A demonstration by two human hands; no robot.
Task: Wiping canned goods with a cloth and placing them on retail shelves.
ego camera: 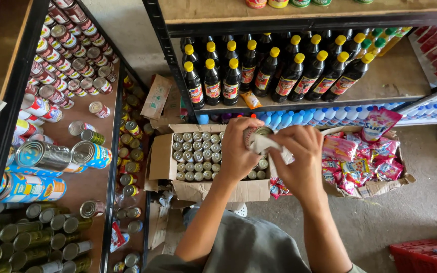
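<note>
Our fingers (251, 132) were curled, not spread: those of our left hand (238, 151) wrapped around a small can (257, 134), gripping it by its side, while our right hand (299, 156) pinched a pale cloth (271, 146) against the can's top. We held the can just above an open cardboard box (213, 189) packed with rows of like cans (193, 156), their round lids facing up. To the right of it we saw a second box (375, 188) heaped with pink sachets (360, 156). Behind both stood a shelf (395, 81) of dark bottles with yellow caps (259, 71), and under it a row of blue-capped bottles (330, 115). On the left, another rack (84, 187) held many tins lying and standing. A red crate (426, 255) sat at the lower right on the floor.
</note>
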